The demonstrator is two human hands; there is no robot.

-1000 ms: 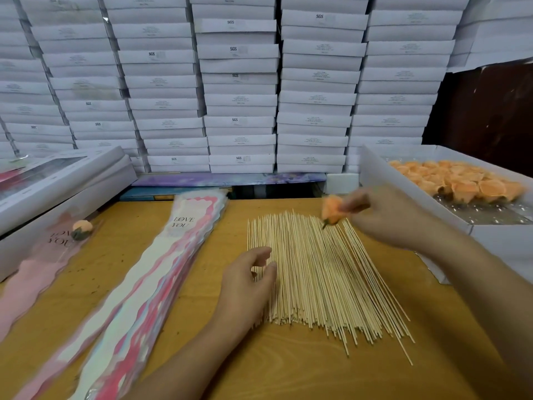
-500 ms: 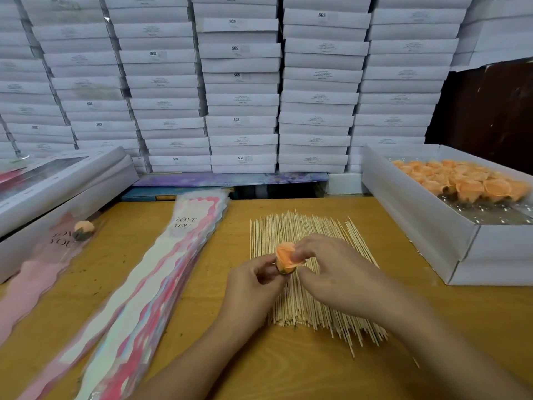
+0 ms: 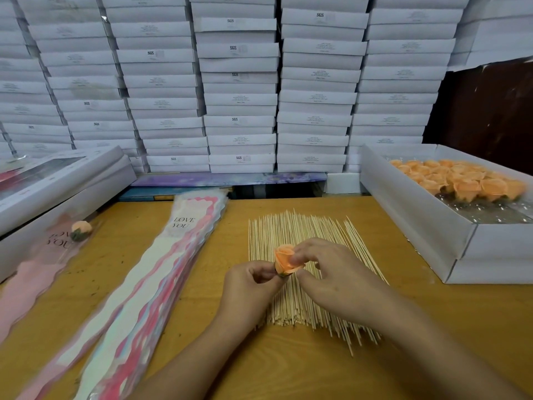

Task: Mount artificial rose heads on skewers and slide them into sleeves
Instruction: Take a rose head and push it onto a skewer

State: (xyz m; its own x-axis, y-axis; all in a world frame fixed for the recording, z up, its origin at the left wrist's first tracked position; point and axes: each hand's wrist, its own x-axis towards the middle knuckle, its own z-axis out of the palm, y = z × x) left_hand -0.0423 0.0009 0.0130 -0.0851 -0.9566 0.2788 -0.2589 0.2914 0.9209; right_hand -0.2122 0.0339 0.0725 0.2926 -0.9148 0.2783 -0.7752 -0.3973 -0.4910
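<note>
I hold the rose (image 3: 285, 259) between both hands, above the middle of the skewers (image 3: 305, 272) spread on the table (image 3: 288, 368). My right hand (image 3: 331, 272) pinches its petals from the right; my left hand (image 3: 251, 281), fingers curled, grips its base from the near left (whether a skewer is in that grip I cannot tell, my fingers hide it). The sleeves (image 3: 150, 284) lie left; more roses fill the box (image 3: 418, 220) far right, partly cut off.
</note>
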